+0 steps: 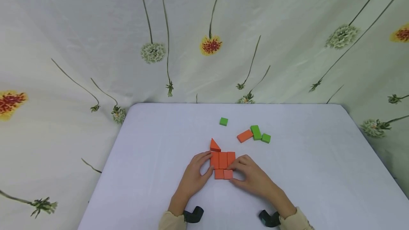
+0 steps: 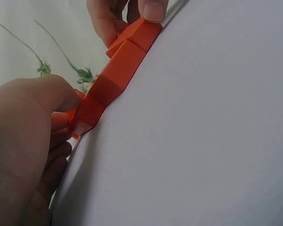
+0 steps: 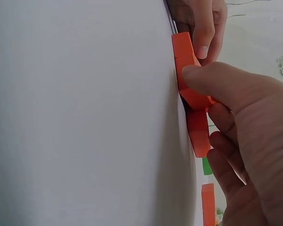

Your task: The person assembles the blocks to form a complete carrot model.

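On the white table, three orange rectangular blocks lie side by side. Two small orange square blocks touch their near edge, and an orange triangular block lies at the far left corner. My left hand holds the leftmost rectangular block, thumb at its near end and fingers at its far left corner. With thumb and index finger, my right hand pinches the right-hand small square block. The right wrist view shows the right thumb pressed on an orange side face.
Farther back lie a loose orange rectangular block, a green rectangular block and a small green block close together. Another small green block sits near the far edge. A flowered cloth hangs behind the table.
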A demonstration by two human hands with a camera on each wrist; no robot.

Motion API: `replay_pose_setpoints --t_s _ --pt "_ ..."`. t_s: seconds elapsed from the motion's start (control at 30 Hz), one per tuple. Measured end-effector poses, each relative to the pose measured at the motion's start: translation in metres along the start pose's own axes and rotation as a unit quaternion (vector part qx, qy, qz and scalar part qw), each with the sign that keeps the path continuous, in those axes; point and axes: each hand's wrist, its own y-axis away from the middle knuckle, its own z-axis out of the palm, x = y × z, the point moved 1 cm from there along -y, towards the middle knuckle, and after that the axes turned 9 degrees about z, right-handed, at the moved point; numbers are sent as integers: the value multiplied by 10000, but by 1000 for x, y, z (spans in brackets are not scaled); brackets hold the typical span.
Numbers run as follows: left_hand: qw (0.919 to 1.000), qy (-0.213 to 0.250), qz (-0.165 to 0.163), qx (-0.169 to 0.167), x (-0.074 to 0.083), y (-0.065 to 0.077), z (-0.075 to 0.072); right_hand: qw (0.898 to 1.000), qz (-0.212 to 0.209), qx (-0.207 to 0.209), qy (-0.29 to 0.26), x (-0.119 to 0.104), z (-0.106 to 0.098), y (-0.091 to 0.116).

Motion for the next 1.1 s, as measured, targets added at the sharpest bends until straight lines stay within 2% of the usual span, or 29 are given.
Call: replay_pose_setpoints --t_s 0.4,0.73,1.1 --pt "10000 18 -22 -5 1 0 -1 9997 -163 103 118 -2 -1 -3" --pt "10000 43 -38 -22 2 -1 -2 10000 69 -38 0 -4 -6 -7" --pt "10000 79 3 -60 1 0 -2 9977 -320 597 -21 -2 -10 -24"
